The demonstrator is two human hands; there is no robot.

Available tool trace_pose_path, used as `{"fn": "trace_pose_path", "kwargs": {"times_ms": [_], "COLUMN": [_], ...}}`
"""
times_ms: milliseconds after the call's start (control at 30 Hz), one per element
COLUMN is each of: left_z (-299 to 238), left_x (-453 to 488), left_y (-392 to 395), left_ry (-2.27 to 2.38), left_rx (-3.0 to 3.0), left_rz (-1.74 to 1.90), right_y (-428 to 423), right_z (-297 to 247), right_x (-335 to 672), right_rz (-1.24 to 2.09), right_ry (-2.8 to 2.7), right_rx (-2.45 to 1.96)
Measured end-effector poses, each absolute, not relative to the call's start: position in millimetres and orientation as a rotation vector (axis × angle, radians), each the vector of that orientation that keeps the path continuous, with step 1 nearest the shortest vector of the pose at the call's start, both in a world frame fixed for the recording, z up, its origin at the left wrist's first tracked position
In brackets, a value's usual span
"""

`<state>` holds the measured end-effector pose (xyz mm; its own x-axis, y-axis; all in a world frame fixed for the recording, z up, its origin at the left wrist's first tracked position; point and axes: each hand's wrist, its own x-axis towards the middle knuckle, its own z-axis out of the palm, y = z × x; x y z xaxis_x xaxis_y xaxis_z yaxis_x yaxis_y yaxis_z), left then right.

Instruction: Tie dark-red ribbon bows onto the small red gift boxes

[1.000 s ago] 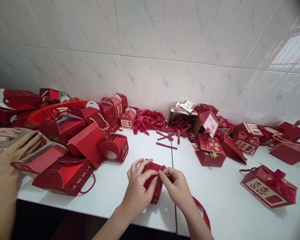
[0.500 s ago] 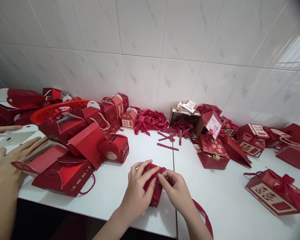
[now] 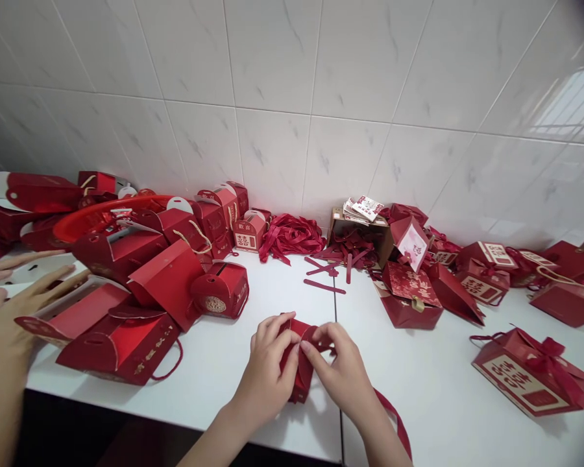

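Note:
A small dark-red paper gift box (image 3: pixel 302 384) stands on the white table in front of me, its top largely covered by my fingers. My left hand (image 3: pixel 267 364) wraps over its left side, with thumb and forefinger at the top. From the right, my right hand (image 3: pixel 338 363) pinches a dark-red ribbon at the top of the box, its thumb tip meeting my left fingers. More dark-red ribbon (image 3: pixel 398 415) trails out beside my right forearm. Whether there is a knot is hidden by the fingers.
A co-worker's hands (image 3: pixel 34 292) are on a white card piece at far left. Red boxes (image 3: pixel 163 285) crowd the left side. Loose ribbons (image 3: pixel 294 235) lie by the tiled wall. A ribbon-tied box (image 3: pixel 530 373) sits at right, near other red boxes (image 3: pixel 413 292).
My right thumb and fingers have shifted slightly left, meeting my left fingertips at the top of the box. The co-worker's hands have moved slightly left in view.

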<state>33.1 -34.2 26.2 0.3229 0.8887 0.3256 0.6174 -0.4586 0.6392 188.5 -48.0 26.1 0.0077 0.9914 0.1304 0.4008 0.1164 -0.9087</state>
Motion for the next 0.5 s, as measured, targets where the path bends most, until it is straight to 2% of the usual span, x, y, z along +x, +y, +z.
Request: {"fn": "trace_pose_path", "kwargs": {"times_ms": [100,167,367,500], "left_z": [33.1,39.8,56.3,49.4], "left_x": [30.6,28.0,13.9,1.6], "left_y": [-34.3,-33.8,-33.6,-36.2], "left_ry": [1.281,1.246,1.268,1.344], "left_rx": [2.186,2.181,2.150,2.105], "left_rz": [0.907,0.953,1.216,1.111], "right_y": [-48.2,-46.9,-44.5,-60.5], "right_z": [30.0,35.2,56.9,78.5], "right_x": [184.8,180.5,176.8,195.1], "right_rz": [0.604,0.550,0.775,0.813], "right_ry": [-1.588,-1.665,-1.535,-1.248], "right_rx": [-1.419,-1.372,-1.153,-1.071]}}
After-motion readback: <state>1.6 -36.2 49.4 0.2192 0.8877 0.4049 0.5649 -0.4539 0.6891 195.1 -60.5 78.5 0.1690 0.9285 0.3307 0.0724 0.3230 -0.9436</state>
